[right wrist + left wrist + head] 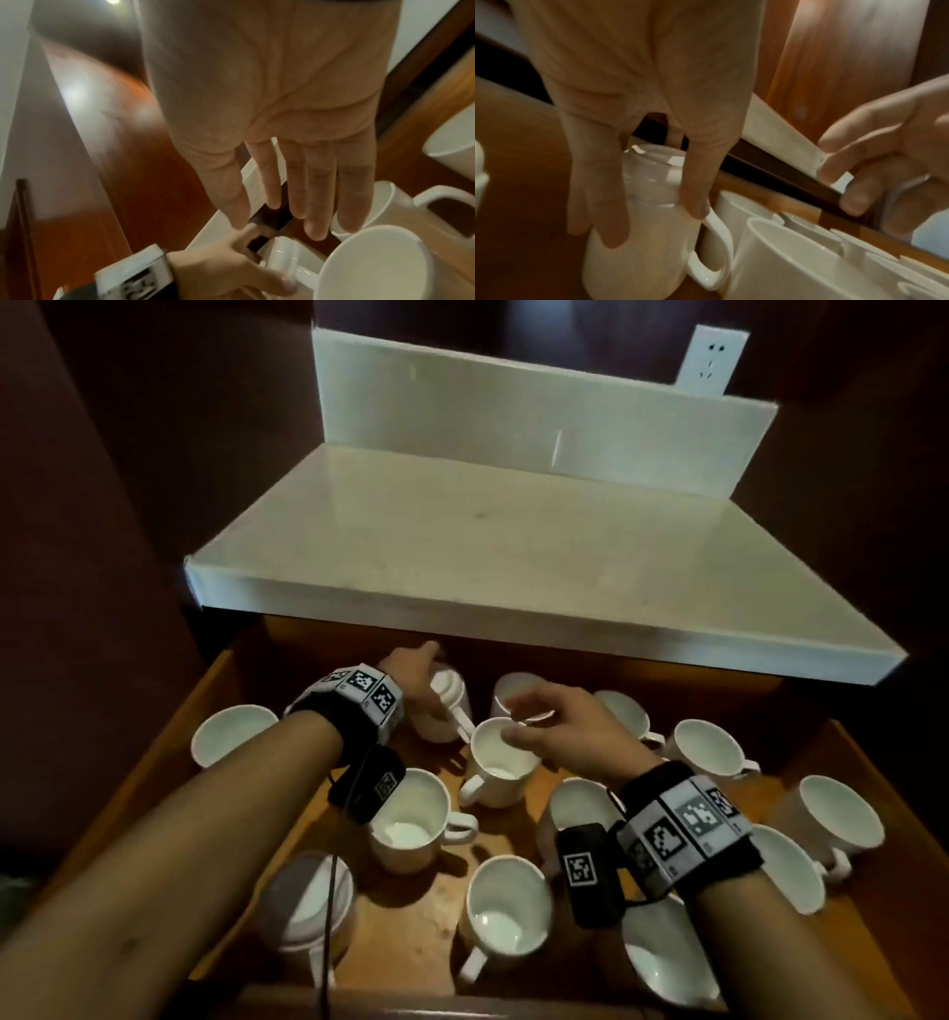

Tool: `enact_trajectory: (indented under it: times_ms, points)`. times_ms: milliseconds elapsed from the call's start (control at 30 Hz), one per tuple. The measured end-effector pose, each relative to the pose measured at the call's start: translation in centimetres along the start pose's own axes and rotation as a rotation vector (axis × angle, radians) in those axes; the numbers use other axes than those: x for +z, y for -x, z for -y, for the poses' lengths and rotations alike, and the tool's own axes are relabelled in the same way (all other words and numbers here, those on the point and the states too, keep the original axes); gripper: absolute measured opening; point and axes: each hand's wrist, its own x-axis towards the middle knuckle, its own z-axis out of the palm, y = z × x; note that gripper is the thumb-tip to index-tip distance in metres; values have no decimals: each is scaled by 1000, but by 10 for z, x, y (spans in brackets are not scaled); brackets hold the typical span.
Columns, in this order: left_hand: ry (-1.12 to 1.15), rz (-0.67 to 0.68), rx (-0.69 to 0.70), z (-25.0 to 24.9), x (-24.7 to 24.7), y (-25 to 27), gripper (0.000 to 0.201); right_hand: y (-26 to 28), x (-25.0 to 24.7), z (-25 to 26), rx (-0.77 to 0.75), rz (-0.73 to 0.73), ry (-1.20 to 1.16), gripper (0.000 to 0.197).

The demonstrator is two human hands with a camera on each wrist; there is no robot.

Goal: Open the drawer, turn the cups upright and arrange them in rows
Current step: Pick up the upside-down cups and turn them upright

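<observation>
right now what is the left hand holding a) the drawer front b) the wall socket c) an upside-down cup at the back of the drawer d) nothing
c: the left hand has its fingers wrapped round the upside-down cup, base up and handle to the side, at the back of the drawer, while the right hand hovers open over an upright cup.

A pale countertop (462,541) with a backsplash (513,413) sits below a white wall socket (711,360).

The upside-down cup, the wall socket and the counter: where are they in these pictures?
upside-down cup (639,239), left wrist view, on its side wall below the fingers.
wall socket (711,361), head view, on its white faceplate.
counter (513,546), head view, on its bare top.
</observation>
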Motion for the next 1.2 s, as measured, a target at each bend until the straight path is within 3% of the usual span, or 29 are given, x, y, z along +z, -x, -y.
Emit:
enact_trajectory:
  times_ms: [100,233,400,567,667,833,933,1033,1133,1200]
  points:
    - [34,-46,11,9,-11,19,77,-8,2,4,12,-37,-69,21]
    - [176,-136,-28,25,-15,44,75,-14,18,26,23,34,-221,29]
    - [587,-240,-41,44,-5,61,68,-11,33,37,50,15,-384,27]
    - [905,-94,12,40,-15,64,60,-20,23,37,205,-53,-581,33]
    - [1015,-3,69,37,-27,61,55,-27,25,46,276,18,-611,43]
    - [929,52,162,46,-49,58,58,-38,43,70,384,242,-853,43]
    - [869,20,192,67,-49,52,61,-54,61,80,414,167,-960,43]
    - [535,-42,255,88,-45,41,69,-70,75,78,420,27,-755,54]
    - [208,-100,205,107,-42,27,73,-82,90,73,361,-199,-431,72]
    - [56,-46,162,112,-35,18,82,-87,93,70,302,-252,-151,88]
